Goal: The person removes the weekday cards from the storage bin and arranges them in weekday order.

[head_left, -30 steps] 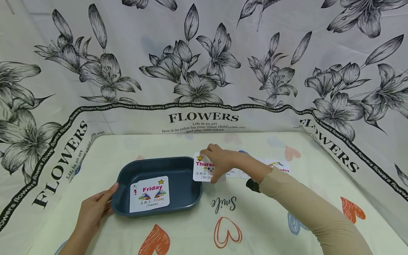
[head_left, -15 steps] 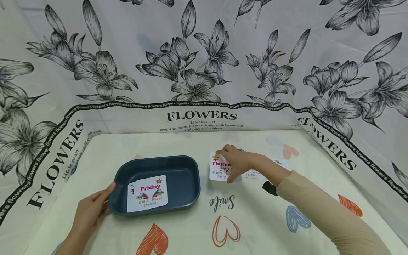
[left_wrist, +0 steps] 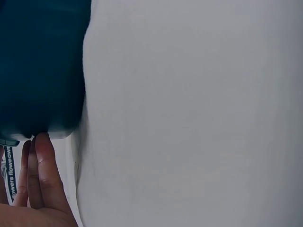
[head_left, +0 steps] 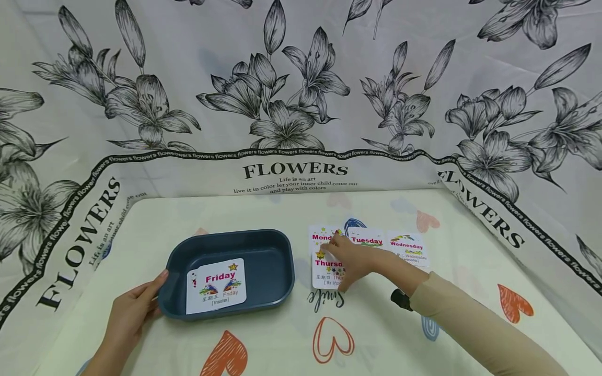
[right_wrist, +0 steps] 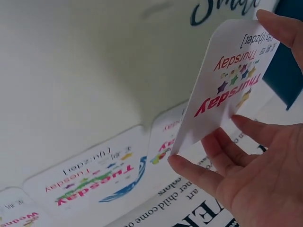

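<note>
Left hand [head_left: 129, 313] at the left end of the dark blue tray [head_left: 270, 277]: thumb on the rim, other fingers low against the outer wall. In the left wrist view I see their tips meeting the wall; I log this as a hold between thumb and fingers.

Right hand [head_left: 357, 260] holds the Thursday card [head_left: 326, 280] by two opposite edges — thumb at the lower one, fingertips at the upper, the grasp spread across the card's height. My right wrist view gives the card tilted rather than flat. I cannot tell whether any edge of it touches the tablecloth [head_left: 273, 344].

From the head view, the Thursday card covers the lower part of the Monday card [head_left: 317, 244]. Tuesday card [head_left: 367, 236] and Wednesday card [head_left: 406, 244] continue that row to the right, side by side; the right hand and forearm hide part of the row. I place the tray left of the row and apart from it. In its left half lies the Friday card [head_left: 216, 288], print upward, with a sliver of another card showing at its left edge.

Beige sleeve [head_left: 475, 321] on the right arm; a dark item [head_left: 401, 300] shows below that wrist — I cannot identify it.
</note>
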A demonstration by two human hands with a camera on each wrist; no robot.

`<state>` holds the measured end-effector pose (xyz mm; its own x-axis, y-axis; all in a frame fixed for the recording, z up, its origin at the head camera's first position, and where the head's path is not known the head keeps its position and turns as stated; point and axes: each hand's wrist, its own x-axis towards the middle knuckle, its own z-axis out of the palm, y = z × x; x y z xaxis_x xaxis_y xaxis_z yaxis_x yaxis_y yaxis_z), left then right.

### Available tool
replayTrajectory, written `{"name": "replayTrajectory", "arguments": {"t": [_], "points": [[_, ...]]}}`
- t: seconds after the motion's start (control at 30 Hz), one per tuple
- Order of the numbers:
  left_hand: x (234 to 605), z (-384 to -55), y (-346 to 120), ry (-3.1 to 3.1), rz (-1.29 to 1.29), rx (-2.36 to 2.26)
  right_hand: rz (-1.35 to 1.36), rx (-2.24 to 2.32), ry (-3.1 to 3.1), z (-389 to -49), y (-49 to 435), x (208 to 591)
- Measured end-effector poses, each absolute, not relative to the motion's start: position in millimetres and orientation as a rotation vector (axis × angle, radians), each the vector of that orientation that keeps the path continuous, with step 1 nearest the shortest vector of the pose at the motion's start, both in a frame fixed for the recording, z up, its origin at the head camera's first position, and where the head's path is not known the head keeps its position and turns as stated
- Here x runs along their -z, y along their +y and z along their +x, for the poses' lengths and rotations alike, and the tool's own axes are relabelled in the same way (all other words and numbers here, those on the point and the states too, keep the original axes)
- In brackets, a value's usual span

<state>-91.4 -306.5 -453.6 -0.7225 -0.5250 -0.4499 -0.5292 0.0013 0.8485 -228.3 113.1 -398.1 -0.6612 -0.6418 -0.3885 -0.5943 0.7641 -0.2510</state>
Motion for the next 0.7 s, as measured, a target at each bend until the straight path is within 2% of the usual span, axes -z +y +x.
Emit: {"name": "replayTrajectory", "arguments": {"t": [0.7], "points": [[455, -92, -308, 2.212, -1.177, -1.896, -0.968, 0.161, 2.477, -213, 113, 421]]}}
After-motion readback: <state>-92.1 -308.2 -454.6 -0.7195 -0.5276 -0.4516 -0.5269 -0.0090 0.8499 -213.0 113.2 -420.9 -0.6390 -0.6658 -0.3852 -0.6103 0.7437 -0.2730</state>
